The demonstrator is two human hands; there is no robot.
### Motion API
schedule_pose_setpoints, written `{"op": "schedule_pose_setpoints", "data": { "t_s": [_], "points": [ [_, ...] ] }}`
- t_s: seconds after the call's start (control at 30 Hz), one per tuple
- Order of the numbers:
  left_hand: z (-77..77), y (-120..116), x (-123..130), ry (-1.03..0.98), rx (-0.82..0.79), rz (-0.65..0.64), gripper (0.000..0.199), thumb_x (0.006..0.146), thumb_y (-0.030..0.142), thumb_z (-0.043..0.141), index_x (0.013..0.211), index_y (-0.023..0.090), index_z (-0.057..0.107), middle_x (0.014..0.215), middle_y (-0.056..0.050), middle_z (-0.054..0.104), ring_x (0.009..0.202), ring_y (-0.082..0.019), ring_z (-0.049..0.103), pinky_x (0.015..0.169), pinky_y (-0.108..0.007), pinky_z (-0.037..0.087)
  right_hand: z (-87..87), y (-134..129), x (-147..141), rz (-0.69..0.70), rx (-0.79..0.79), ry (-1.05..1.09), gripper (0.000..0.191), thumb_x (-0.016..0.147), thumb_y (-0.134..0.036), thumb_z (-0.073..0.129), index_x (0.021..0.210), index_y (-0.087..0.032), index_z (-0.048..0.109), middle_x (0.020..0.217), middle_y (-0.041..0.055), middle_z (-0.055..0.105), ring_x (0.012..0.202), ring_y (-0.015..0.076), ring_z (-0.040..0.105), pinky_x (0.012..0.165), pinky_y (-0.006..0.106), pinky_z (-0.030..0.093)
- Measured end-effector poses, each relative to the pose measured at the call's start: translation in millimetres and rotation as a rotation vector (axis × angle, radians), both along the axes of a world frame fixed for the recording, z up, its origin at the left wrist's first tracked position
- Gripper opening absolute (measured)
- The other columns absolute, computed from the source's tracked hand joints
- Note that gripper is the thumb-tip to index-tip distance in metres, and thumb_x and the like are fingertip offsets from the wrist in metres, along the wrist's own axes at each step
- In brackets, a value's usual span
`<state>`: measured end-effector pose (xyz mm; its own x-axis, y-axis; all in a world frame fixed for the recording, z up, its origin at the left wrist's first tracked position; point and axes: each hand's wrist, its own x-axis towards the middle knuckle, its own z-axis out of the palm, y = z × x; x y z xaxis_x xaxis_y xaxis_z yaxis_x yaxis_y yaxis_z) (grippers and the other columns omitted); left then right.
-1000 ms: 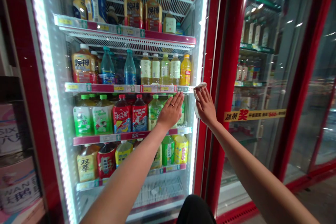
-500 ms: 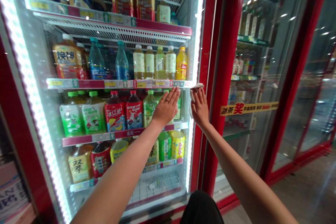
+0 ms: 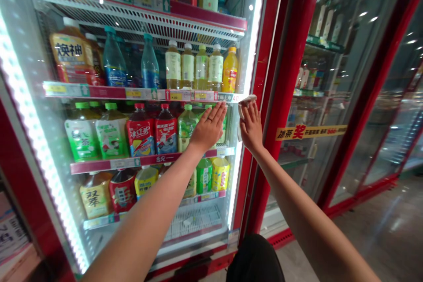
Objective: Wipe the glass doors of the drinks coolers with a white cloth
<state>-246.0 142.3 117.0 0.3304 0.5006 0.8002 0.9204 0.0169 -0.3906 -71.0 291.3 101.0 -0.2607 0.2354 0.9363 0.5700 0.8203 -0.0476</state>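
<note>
My left hand point(image 3: 209, 127) lies flat with fingers stretched out, apparently on the fridge's glass door point(image 3: 185, 180), in front of green-capped bottles point(image 3: 187, 120). It wears a ring and holds nothing. Beside it, my right hand point(image 3: 251, 124) presses a pale cloth point(image 3: 248, 98) against the door's right side, near the lit edge. The cloth pokes out above the fingertips and along the left of the hand; the rest is hidden under the palm. Whether it is folded I cannot tell.
Behind the glass, shelves point(image 3: 132, 93) carry several drink bottles, including a yellow bottle point(image 3: 230, 70). To the right stand a red frame point(image 3: 291, 75) and another glass-fronted fridge with a yellow sticker strip point(image 3: 313, 132). A carton point(image 3: 13, 229) is at lower left; my dark-clothed knee point(image 3: 256, 260) is below.
The view has tilted slightly, so the shelves appear higher in the picture. Both hands keep nearly the same place against the door, the cloth still under my right hand.
</note>
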Motion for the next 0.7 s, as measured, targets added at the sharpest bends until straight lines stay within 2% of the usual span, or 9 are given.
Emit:
{"op": "schedule_pose_setpoints", "data": {
  "t_s": [0.1,0.2,0.27,0.37,0.43,0.53,0.63,0.7],
  "points": [
    [-1.1,-2.5,0.4,0.011,-0.027,0.015,0.07,0.11,0.021,0.031,0.174,0.004,0.012,0.182,-0.01,0.006,0.168,-0.021,-0.002,0.141,-0.04,-0.005,-11.6,-3.3,5.5,-0.001,-0.012,0.003,0.067,0.108,-0.031,0.031,0.175,-0.032,0.027,0.185,-0.0024,0.02,0.172,0.0262,0.012,0.14,0.054,0.019],
    [-8.2,-12.8,-3.4,0.03,-0.05,0.012,0.069,0.108,0.02,0.034,0.174,0.005,0.017,0.182,-0.008,0.01,0.169,-0.02,0.001,0.14,-0.038,-0.007,-6.5,-6.6,-2.1,-0.01,-0.026,0.034,0.068,0.109,-0.03,0.027,0.176,-0.028,0.021,0.186,-0.0001,0.012,0.172,0.0281,0.011,0.14,0.057,0.019],
    [-14.8,-24.1,-10.8,0.039,-0.051,0.013,0.074,0.106,0.018,0.039,0.175,0.008,0.013,0.182,-0.006,0.012,0.169,-0.018,0.004,0.141,-0.038,-0.001,2.8,-11.6,-13.8,-0.021,-0.025,0.031,0.07,0.109,-0.028,0.027,0.177,-0.031,0.015,0.187,-0.0023,0.009,0.172,0.0271,0.01,0.139,0.058,0.021],
    [-21.9,-43.8,-28.7,0.014,0.005,0.03,0.085,0.105,0.017,0.043,0.174,0.013,-0.005,0.182,-0.004,0.012,0.17,-0.017,0.009,0.143,-0.04,0.01,11.2,-24.0,-31.5,-0.036,-0.004,-0.008,0.074,0.107,-0.025,0.031,0.177,-0.035,0.011,0.186,-0.0049,0.011,0.172,0.0249,0.01,0.139,0.057,0.023],
    [-23.0,-55.2,-42.4,-0.009,0.048,0.048,0.089,0.105,0.017,0.043,0.172,0.017,-0.015,0.182,-0.003,0.01,0.17,-0.018,0.012,0.143,-0.042,0.014,7.7,-32.9,-38.0,-0.023,0.01,-0.027,0.075,0.107,-0.024,0.033,0.177,-0.036,0.01,0.186,-0.005,0.012,0.172,0.0246,0.01,0.139,0.057,0.022],
    [-22.1,-64.7,-58.4,0.01,0.052,0.058,0.089,0.106,0.018,0.042,0.171,0.02,-0.02,0.182,-0.001,0.008,0.17,-0.018,0.014,0.143,-0.041,0.015,-6.4,-41.6,-39.7,0.007,-0.001,-0.023,0.078,0.105,-0.023,0.035,0.177,-0.039,0.008,0.185,-0.0057,0.015,0.171,0.0254,0.012,0.139,0.06,0.022],
    [-23.0,-64.4,-65.2,0.032,0.045,0.058,0.088,0.107,0.018,0.041,0.17,0.019,-0.02,0.182,-0.002,0.008,0.17,-0.018,0.015,0.143,-0.04,0.013,-15.2,-43.2,-40.4,0.004,-0.026,0.026,0.078,0.105,-0.022,0.034,0.177,-0.039,0.008,0.185,-0.0044,0.016,0.171,0.0263,0.014,0.137,0.062,0.024],
    [-25.2,-61.3,-65.9,0.034,0.063,0.06,0.087,0.107,0.019,0.04,0.17,0.018,-0.019,0.182,-0.003,0.01,0.169,-0.017,0.015,0.143,-0.039,0.012,-12.5,-42.3,-44.7,-0.015,-0.034,0.066,0.075,0.107,-0.024,0.031,0.177,-0.037,0.009,0.185,-0.0028,0.014,0.171,0.0265,0.013,0.137,0.062,0.026]
  ]
}}
